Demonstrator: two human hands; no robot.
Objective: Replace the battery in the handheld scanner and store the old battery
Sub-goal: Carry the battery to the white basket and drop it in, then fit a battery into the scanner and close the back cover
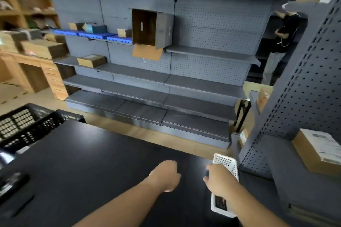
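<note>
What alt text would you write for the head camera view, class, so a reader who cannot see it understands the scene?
A person's two bare hands reach over a black table: the left hand is curled and the right hand is over a white mesh basket holding a dark object. Black crates sit at the table's left, and mostly bare grey shelving stands behind.

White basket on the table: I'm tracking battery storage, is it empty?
Not empty. The white basket holds a dark flat object at its near end; whether it's a battery, cannot tell.

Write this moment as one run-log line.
left hand: closed, over black table | right hand: over white perforated plastic basket, grip unclear | dark battery-like item in basket
</note>
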